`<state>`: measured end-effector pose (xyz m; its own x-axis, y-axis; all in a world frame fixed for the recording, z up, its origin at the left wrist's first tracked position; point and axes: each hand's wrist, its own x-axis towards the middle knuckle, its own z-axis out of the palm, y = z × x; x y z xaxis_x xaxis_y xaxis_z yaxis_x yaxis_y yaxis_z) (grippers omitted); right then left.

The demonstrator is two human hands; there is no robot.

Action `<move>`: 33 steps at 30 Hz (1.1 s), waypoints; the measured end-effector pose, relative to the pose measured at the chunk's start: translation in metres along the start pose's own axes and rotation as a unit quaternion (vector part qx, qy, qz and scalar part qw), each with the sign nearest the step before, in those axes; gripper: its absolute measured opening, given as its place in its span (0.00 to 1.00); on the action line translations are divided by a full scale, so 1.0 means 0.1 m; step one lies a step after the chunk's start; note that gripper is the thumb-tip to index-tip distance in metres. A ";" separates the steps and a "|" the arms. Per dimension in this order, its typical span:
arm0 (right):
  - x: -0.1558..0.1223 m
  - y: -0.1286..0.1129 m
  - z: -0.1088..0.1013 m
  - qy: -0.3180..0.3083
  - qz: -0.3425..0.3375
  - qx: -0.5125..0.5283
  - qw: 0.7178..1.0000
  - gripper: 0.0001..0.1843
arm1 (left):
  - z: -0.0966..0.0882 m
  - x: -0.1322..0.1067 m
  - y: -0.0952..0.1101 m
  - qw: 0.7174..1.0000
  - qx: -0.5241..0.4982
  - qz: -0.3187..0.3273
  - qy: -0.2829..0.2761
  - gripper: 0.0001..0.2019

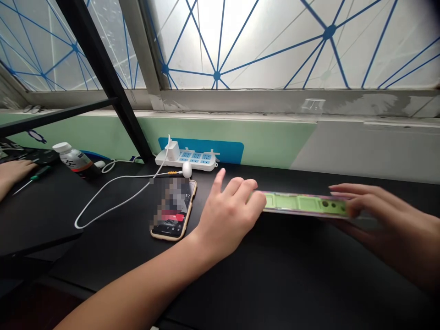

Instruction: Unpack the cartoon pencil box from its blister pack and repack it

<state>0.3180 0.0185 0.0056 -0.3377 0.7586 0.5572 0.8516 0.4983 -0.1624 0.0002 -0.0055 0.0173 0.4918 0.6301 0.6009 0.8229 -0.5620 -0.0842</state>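
A flat green tray with a pinkish rim (302,204) is held level just above the black desk (275,275), seen nearly edge-on. My left hand (230,208) pinches its left end, index finger lifted. At the tray's right end my right hand (378,217) grips it with fingers stretched over the top. The tray's face shows shallow rectangular pockets and a few round holes.
A phone (173,208) lies left of my left hand, its white cable (113,188) running to a white power strip (187,159) at the wall. Farther left lie a bottle (74,160) on its side, a green-handled screwdriver (36,176) and another person's hand (12,173).
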 end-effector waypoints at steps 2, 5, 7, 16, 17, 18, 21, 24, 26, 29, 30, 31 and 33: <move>0.00 -0.07 0.03 -0.035 -0.097 -0.018 0.995 0.07 | 0.03 -0.03 0.04 0.998 0.009 0.026 -0.048 0.06; 0.03 -0.14 0.09 -0.069 -0.164 -0.010 0.984 0.06 | 0.08 -0.04 0.09 0.993 -0.026 0.030 -0.107 0.05; 0.04 -0.16 0.12 -0.096 -0.175 0.004 0.980 0.07 | 0.09 -0.01 0.08 0.991 -0.062 0.020 -0.116 0.15; 0.04 -0.31 0.02 -0.228 -0.129 0.079 0.962 0.12 | 0.28 -0.07 -0.03 0.982 -0.077 -0.045 -0.166 0.36; 0.05 -0.32 0.02 -0.241 -0.105 0.097 0.960 0.12 | 0.30 -0.08 -0.02 0.981 -0.075 -0.046 -0.175 0.36; 0.06 -0.31 0.02 -0.246 -0.086 0.108 0.959 0.12 | 0.31 -0.08 -0.02 0.979 -0.075 -0.047 -0.182 0.36; 0.08 -0.25 0.08 -0.216 -0.065 0.108 0.968 0.11 | 0.28 -0.07 -0.01 0.978 -0.081 -0.057 -0.185 0.39; 0.09 -0.16 0.15 -0.153 -0.052 0.093 0.982 0.19 | 0.25 -0.05 0.03 0.983 -0.073 -0.057 -0.157 0.41; 0.10 -0.10 0.16 -0.111 -0.038 0.085 0.989 0.28 | 0.24 -0.06 0.06 0.990 -0.055 -0.041 -0.122 0.43; 0.11 -0.04 0.13 -0.090 -0.025 0.077 0.993 0.37 | 0.24 -0.08 0.11 0.997 -0.022 -0.006 -0.076 0.44; 0.12 -0.03 0.11 -0.100 -0.021 0.075 0.992 0.38 | 0.25 -0.08 0.12 0.998 -0.016 0.004 -0.067 0.44; 0.13 -0.02 0.09 -0.114 -0.018 0.075 0.991 0.37 | 0.26 -0.08 0.12 0.998 -0.014 0.013 -0.060 0.45; 0.14 -0.02 0.06 -0.126 -0.014 0.079 0.989 0.35 | 0.27 -0.08 0.12 0.998 -0.024 0.025 -0.045 0.46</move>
<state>0.3091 0.0310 0.0088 -0.4655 0.8143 0.3466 0.7742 0.5645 -0.2865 0.0135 -0.0031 -0.0100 0.5567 0.6451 0.5234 0.7832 -0.6175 -0.0719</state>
